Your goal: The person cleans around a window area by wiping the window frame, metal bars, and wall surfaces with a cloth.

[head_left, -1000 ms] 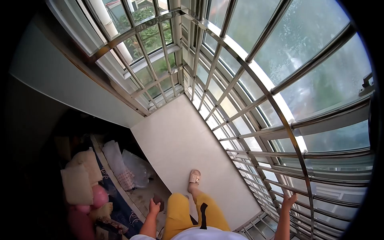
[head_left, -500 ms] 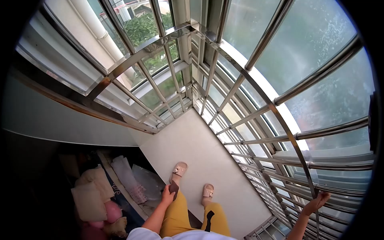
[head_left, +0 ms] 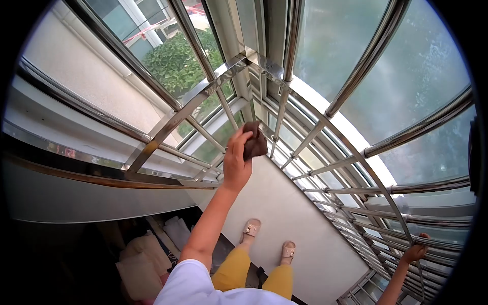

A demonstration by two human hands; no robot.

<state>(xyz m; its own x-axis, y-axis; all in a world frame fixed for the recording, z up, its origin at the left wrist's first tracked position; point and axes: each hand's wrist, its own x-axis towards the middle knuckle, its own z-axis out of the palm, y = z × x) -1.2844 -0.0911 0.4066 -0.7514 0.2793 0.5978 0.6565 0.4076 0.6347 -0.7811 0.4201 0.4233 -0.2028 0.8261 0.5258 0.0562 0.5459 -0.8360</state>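
Note:
In the head view, my left hand (head_left: 237, 160) is raised near the middle, its fingers closed on a folded dark brown cloth (head_left: 255, 141). The cloth is held up in front of the corner where the metal window bars (head_left: 226, 109) meet, apart from them as far as I can see. At the lower right, my right hand (head_left: 415, 251) is wrapped round a railing bar (head_left: 406, 229) of the window guard. Part of its grip is hidden behind the bars.
Frosted window panes (head_left: 386, 91) stand behind the guard on the right. A green bush (head_left: 175, 63) shows outside at the left. My sandalled feet stand on a pale floor (head_left: 310, 223). Bundled fabrics (head_left: 147, 259) lie in a dark space at lower left.
My left hand has risen from beside my leg to the bar corner, carrying the brown cloth. My right hand has gone from resting at the bars to gripping one. The view has shifted.

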